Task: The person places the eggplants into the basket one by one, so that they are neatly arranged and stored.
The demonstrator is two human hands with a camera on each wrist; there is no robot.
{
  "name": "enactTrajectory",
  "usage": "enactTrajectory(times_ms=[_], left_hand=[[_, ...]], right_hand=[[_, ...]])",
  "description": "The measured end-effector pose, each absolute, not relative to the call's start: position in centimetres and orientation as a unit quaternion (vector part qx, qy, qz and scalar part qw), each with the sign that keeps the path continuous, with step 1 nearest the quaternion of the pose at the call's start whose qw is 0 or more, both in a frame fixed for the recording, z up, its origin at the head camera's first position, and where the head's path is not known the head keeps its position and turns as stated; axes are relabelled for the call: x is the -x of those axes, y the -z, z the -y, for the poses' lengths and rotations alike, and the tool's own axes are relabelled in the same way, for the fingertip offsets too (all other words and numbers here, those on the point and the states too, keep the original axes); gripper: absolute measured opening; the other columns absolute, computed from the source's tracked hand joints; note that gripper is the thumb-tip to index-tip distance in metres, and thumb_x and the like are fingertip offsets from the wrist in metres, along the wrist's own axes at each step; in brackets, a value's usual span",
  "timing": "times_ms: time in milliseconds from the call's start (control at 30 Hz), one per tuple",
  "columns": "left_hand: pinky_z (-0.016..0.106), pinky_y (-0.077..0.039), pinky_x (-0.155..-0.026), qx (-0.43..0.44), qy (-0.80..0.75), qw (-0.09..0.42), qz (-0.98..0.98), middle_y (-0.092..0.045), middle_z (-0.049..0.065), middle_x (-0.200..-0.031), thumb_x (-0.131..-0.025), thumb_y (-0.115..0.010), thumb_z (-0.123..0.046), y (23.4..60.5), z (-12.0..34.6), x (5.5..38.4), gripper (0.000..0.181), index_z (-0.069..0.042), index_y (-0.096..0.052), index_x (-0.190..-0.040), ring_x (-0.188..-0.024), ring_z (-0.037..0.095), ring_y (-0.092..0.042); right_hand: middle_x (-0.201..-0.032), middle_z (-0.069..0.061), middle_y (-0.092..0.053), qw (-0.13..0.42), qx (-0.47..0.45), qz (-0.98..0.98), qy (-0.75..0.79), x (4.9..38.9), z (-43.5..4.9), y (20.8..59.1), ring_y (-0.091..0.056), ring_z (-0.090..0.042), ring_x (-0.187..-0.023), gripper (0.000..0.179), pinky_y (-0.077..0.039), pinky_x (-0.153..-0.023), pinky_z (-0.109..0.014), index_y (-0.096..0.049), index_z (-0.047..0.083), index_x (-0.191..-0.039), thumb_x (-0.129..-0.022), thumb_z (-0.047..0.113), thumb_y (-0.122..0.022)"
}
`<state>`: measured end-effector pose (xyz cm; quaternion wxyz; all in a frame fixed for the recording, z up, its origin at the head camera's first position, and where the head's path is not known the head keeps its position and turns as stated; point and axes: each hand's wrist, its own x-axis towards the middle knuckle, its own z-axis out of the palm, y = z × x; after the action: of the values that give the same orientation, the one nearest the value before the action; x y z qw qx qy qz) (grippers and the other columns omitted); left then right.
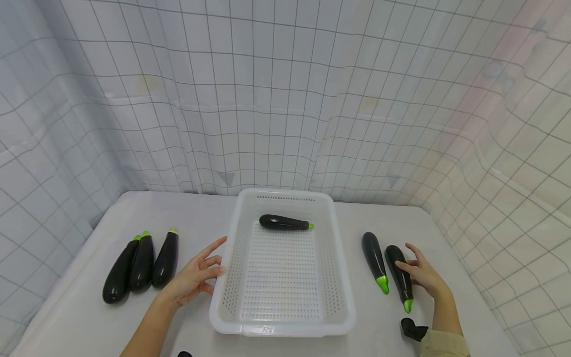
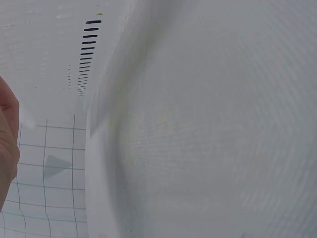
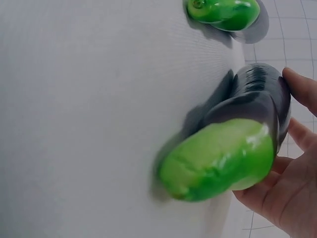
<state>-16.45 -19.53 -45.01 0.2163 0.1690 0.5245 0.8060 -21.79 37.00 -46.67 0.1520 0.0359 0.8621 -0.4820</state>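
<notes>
"What is at the right hand (image 1: pixel 421 275)?"

"A glossy black, outer eggplant (image 1: pixel 402 285), at three o'clock from the basket. Thumb and fingers touch it; I cannot tell whether they grasp it firmly. It lies on the white table (image 1: pixel 374 327), its green end pointing between five and six o'clock."

"And around it?"

"An inner eggplant (image 1: pixel 374 255) lies just beside it, toward ten o'clock, angled much the same. A beige sleeve (image 1: pixel 446 343) covers the right forearm."

"The left hand (image 1: pixel 194 277)?"

"Relaxed, fingers spread, holding nothing. Its fingertips are at the nine o'clock side of a white basket (image 1: pixel 281 282); whether they touch, I cannot tell."

"Anything inside?"

"One crosswise eggplant (image 1: pixel 284 222) near twelve o'clock, green end toward three."

"Farther out?"

"Beyond the left hand, at nine o'clock, three eggplants (image 1: pixel 142 265) lie close together, green ends toward twelve or one. A white curtain (image 1: pixel 285 99) with dark grid lines hangs at twelve."
</notes>
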Motion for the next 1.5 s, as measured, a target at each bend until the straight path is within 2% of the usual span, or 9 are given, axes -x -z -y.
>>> enactTrajectory(times_ms=[167,367,500,867,933,1067,1167,1333,1500], left_hand=[[0.031,-0.056,-0.06,-0.163,-0.806,0.217,-0.526,-0.054,0.0,-0.097,-0.091,-0.046,0.008,45.1,19.5,16.5,0.074,-0.015,-0.005,-0.148,-0.086,0.015,-0.062],[0.03,-0.056,-0.06,-0.161,-0.805,0.218,-0.527,-0.054,0.0,-0.097,-0.091,-0.046,0.007,45.1,19.5,16.4,0.074,-0.015,-0.005,-0.148,-0.085,0.014,-0.062],[0.03,-0.056,-0.059,-0.162,-0.805,0.218,-0.527,-0.054,-0.001,-0.097,-0.091,-0.045,0.007,45.1,19.5,16.4,0.074,-0.015,-0.005,-0.148,-0.085,0.014,-0.062],[0.031,-0.056,-0.06,-0.165,-0.809,0.218,-0.521,-0.054,-0.001,-0.097,-0.091,-0.044,0.007,45.2,19.6,16.3,0.072,-0.017,-0.007,-0.148,-0.086,0.014,-0.062],[0.032,-0.056,-0.06,-0.166,-0.808,0.218,-0.522,-0.054,-0.001,-0.097,-0.091,-0.044,0.007,45.2,19.6,16.3,0.073,-0.016,-0.006,-0.148,-0.086,0.015,-0.062],[0.032,-0.056,-0.06,-0.164,-0.806,0.218,-0.525,-0.054,-0.001,-0.097,-0.091,-0.045,0.007,45.2,19.6,16.4,0.073,-0.016,-0.005,-0.148,-0.085,0.014,-0.062],[0.031,-0.056,-0.06,-0.164,-0.805,0.217,-0.527,-0.054,-0.001,-0.097,-0.091,-0.045,0.006,45.2,19.6,16.4,0.073,-0.016,-0.005,-0.148,-0.085,0.014,-0.062],[0.03,-0.056,-0.059,-0.162,-0.803,0.216,-0.531,-0.054,-0.001,-0.096,-0.091,-0.046,0.006,45.2,19.6,16.5,0.073,-0.016,-0.005,-0.148,-0.084,0.014,-0.062],[0.029,-0.056,-0.059,-0.154,-0.802,0.222,-0.533,-0.054,-0.002,-0.097,-0.091,-0.046,0.006,45.0,19.6,16.5,0.074,-0.016,-0.003,-0.148,-0.084,0.014,-0.062]], right_hand=[[-0.13,-0.032,-0.025,0.151,-0.047,-0.851,0.501,21.8,-37.0,46.5,-0.048,-0.033,-0.102,0.077,-0.044,-0.088,-0.052,-0.003,0.012,-0.147,-0.092,0.031,-0.054],[-0.136,-0.029,-0.024,0.146,-0.056,-0.831,0.534,21.8,-37.0,45.8,-0.041,-0.038,-0.116,0.073,-0.041,-0.092,-0.054,-0.007,0.014,-0.147,-0.093,0.037,-0.051],[-0.136,-0.026,-0.027,0.133,-0.042,-0.829,0.542,22.1,-36.9,44.6,-0.042,-0.034,-0.115,0.071,-0.041,-0.092,-0.053,-0.008,0.016,-0.148,-0.094,0.038,-0.049],[-0.131,-0.022,-0.031,0.076,0.032,-0.839,0.538,23.7,-34.9,39.0,-0.048,-0.005,-0.098,0.066,-0.042,-0.09,-0.048,-0.012,0.024,-0.148,-0.094,0.034,-0.049],[-0.129,-0.02,-0.032,0.061,0.053,-0.839,0.538,24.2,-34.2,38.0,-0.048,-0.003,-0.097,0.064,-0.042,-0.089,-0.044,-0.013,0.026,-0.147,-0.095,0.033,-0.048],[-0.128,-0.016,-0.034,0.037,0.094,-0.836,0.54,24.9,-32.5,35.8,-0.049,-0.006,-0.1,0.062,-0.046,-0.083,-0.029,-0.015,0.026,-0.147,-0.095,0.028,-0.048],[-0.129,-0.014,-0.034,0.023,0.108,-0.837,0.536,25.3,-30.9,34.2,-0.049,-0.008,-0.102,0.062,-0.045,-0.079,-0.024,-0.018,0.03,-0.146,-0.094,0.029,-0.051],[-0.131,-0.016,-0.034,0.0,0.136,-0.834,0.535,25.9,-27.8,32.0,-0.049,-0.01,-0.103,0.062,-0.045,-0.08,-0.024,-0.021,0.031,-0.145,-0.092,0.027,-0.054],[-0.128,-0.016,-0.035,-0.008,0.17,-0.83,0.532,26.6,-24.3,30.6,-0.048,-0.02,-0.105,0.061,-0.045,-0.085,-0.034,-0.025,0.029,-0.143,-0.091,0.025,-0.057]])
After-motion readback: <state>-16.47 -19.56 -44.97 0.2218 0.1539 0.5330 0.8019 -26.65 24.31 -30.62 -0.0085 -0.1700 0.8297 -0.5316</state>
